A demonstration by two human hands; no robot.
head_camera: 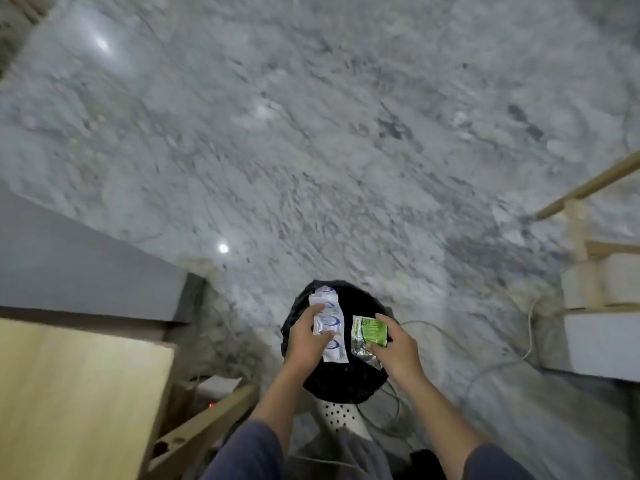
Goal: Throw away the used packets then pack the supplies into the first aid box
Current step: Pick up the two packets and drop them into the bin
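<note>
A round bin lined with a black bag (346, 382) stands on the floor just below me. Over its opening, my left hand (306, 337) grips a long white packet strip with blue rings (329, 323). Beside it, my right hand (398, 348) pinches a green packet with a torn silver edge (369, 332). Both packets hang above the bag, held and not touching each other. The first aid box and the other supplies are out of sight.
A light wooden table (69, 393) fills the lower left, with a wooden frame (204, 424) beneath it. White cables (485, 365) trail across the grey marbled floor (311, 150) to the right. A wooden rack with white shelves (602, 289) stands at the right edge.
</note>
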